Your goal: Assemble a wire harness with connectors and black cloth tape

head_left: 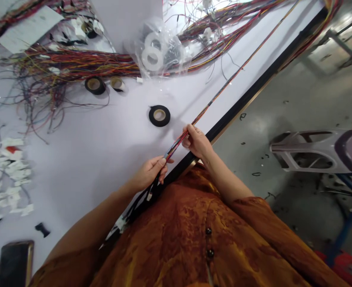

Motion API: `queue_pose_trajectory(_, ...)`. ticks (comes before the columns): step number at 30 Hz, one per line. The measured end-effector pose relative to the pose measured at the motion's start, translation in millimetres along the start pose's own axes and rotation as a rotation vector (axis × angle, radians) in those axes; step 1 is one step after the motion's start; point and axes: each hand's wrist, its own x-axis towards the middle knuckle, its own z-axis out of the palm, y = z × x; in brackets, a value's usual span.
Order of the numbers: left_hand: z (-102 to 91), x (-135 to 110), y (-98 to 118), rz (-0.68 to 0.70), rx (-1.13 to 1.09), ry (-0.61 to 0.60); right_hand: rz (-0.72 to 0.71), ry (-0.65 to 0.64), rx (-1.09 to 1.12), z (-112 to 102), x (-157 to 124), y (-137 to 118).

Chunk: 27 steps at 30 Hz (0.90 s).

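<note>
A thin bundle of coloured wires (218,95) runs diagonally from the far right of the table down to my hands, held along the table's near edge. My left hand (152,171) is closed around its lower part, where dark branches (138,199) hang toward my clothing. Farther up the same bundle, my right hand (196,140) pinches the wires between thumb and fingers. Between the hands the red, blue and dark strands lie close together. A roll of black tape (159,116) lies flat on the table just beyond my hands.
Behind lie a thick wire harness (104,63), a plastic bag of white tape rolls (159,50) and two more rolls (95,85). White connectors (11,175) and a phone (14,263) are at left. A plastic stool (319,149) stands right, beyond the black table edge (241,105).
</note>
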Motion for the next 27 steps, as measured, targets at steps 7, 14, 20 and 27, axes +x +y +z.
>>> queue_pose_trajectory(7, -21.5, -41.0, 13.3, 0.037, 0.686, 0.148, 0.126, -0.044, -0.229, 47.8, -49.1, 51.1)
queue_pose_trajectory(14, -31.1, 31.1, 38.8, 0.060, 0.031, 0.055, 0.082, -0.109, -0.383, 65.7, -64.9, 62.3)
queue_pose_trajectory(20, -10.8, 36.4, 27.1, -0.114, -0.091, -0.045, 0.042, -0.184, -0.403, 67.4, -60.0, 75.5)
queue_pose_trajectory(27, -3.6, 9.8, 11.5, 0.014, -0.168, 0.047, 0.481, -0.354, -0.538, 44.0, -63.8, 53.8)
